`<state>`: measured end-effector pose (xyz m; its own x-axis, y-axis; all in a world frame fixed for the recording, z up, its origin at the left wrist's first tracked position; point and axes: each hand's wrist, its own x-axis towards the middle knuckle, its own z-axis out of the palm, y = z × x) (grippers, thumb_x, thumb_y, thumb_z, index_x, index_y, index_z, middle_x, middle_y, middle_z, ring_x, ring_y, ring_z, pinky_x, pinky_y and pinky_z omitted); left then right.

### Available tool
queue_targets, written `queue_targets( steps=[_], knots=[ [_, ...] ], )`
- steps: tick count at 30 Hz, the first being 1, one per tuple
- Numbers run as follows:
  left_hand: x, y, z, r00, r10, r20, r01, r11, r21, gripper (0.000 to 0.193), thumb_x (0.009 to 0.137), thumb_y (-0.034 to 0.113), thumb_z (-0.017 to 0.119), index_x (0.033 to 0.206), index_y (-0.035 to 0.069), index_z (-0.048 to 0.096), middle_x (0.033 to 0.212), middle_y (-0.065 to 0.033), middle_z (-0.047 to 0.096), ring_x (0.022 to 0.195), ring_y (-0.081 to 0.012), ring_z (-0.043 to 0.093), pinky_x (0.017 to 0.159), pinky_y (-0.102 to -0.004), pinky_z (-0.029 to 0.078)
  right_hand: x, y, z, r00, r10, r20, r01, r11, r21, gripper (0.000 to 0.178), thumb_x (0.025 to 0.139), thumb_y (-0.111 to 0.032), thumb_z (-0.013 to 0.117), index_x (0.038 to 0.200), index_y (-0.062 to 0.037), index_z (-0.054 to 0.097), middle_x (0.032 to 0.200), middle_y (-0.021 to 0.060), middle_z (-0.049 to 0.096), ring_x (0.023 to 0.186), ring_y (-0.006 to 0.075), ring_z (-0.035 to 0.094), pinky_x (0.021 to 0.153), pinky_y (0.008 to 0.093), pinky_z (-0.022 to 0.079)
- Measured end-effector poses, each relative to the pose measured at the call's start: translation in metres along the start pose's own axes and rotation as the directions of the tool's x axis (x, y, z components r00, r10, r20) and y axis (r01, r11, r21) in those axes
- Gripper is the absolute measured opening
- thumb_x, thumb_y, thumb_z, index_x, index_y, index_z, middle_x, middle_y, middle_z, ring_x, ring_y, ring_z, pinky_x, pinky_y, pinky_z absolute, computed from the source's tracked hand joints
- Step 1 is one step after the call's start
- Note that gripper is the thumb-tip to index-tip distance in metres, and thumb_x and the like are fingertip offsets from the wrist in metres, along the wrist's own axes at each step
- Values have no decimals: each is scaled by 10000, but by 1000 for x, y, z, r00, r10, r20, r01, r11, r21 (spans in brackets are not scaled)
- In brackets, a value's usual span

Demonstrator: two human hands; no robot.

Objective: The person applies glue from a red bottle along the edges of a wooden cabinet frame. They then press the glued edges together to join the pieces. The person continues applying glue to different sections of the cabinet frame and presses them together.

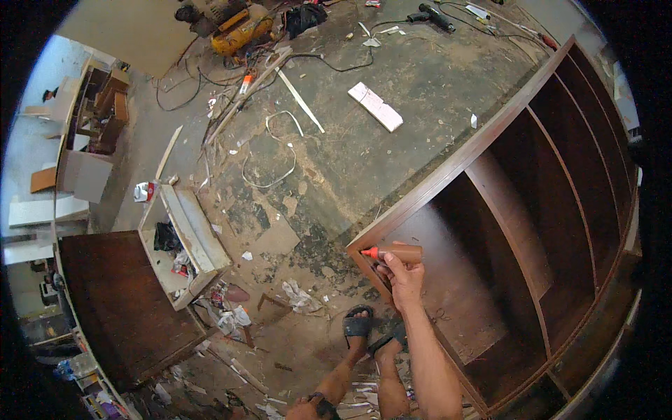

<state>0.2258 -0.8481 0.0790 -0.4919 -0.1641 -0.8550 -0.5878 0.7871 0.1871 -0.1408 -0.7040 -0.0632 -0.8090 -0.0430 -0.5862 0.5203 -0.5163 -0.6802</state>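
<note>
My right hand (pixel 404 281) is closed around a brown squeeze bottle (pixel 408 253) with a red nozzle, held nearly level. The nozzle points left, over the near-left corner of a dark brown wooden cabinet (pixel 448 182) that lies on the floor with its compartments facing up. Whether the tip touches the frame, I cannot tell. At the lower edge, beside my bent leg, a patch of skin with a black strap (pixel 325 406) shows; it may be my left hand, but its fingers cannot be made out. My feet in dark sandals (pixel 358 322) stand beside the cabinet's corner.
A pale open box (pixel 203 238) with scraps stands left, next to a dark brown panel (pixel 119 301). A white block (pixel 376 106), wood strips and cords lie across the floor. Farther off are a yellow machine (pixel 241 33) and a black power tool (pixel 432 17).
</note>
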Motion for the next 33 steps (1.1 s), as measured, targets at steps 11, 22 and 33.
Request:
queue_targets(
  steps=[11,22,33],
  knots=[
    [1,-16,3,998,-8,62,6,1000,30,238,1026,236,491,1139,115,662,759,-117,605,657,-313,541,650,-462,497,3,11,6,998,-34,-46,32,998,-48,440,883,-104,746,1268,6,563,1087,99,691,894,144,691,727,271,613],
    [-2,-17,-3,992,-18,125,23,999,-41,297,968,286,557,1181,98,645,830,-145,628,724,-335,573,678,-475,505,1,12,3,990,-135,40,141,948,-285,447,843,-76,775,1237,1,578,1076,99,701,966,165,679,802,308,587],
    [-7,-21,4,988,-31,152,42,996,-73,403,911,336,623,1223,81,628,901,-173,652,792,-357,604,707,-488,512,-4,6,3,969,-219,114,246,882,-402,435,806,-82,816,1182,7,616,1100,100,713,1004,159,671,906,309,532]
  ],
)
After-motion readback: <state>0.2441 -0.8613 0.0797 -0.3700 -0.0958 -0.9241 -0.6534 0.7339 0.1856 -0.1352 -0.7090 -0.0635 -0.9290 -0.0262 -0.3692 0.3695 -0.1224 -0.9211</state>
